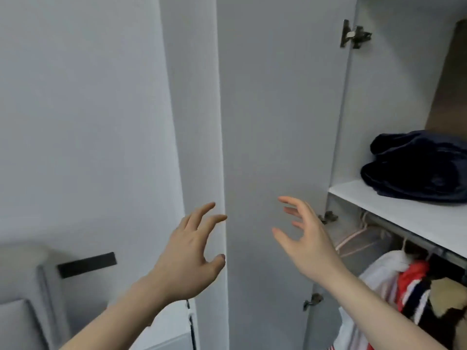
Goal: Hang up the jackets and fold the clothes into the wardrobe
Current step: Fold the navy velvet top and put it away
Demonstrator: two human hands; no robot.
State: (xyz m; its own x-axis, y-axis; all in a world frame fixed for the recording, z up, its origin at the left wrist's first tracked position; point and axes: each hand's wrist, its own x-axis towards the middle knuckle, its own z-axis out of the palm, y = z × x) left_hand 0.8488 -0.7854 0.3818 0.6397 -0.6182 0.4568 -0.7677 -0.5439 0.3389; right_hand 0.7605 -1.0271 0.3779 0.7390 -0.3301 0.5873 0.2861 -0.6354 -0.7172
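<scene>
The wardrobe stands with its grey door (278, 122) swung wide. My left hand (192, 251) hovers at the door's free edge with fingers spread, holding nothing. My right hand (303, 238) is raised in front of the door's inner face, fingers loosely spread and empty. A dark navy folded garment (419, 168) lies on the white shelf (394, 208). Below the shelf, a white jacket (379, 274) and a red, white and navy striped garment (414, 286) hang from the rail (404, 233). An empty pink hanger (353, 238) hangs at the rail's left end.
Three metal hinges (353, 34) join the door to the wardrobe side. A grey wall (75, 97) fills the left. At lower left sits a padded grey headboard (22, 286) and a black bar (86, 265) on the wall.
</scene>
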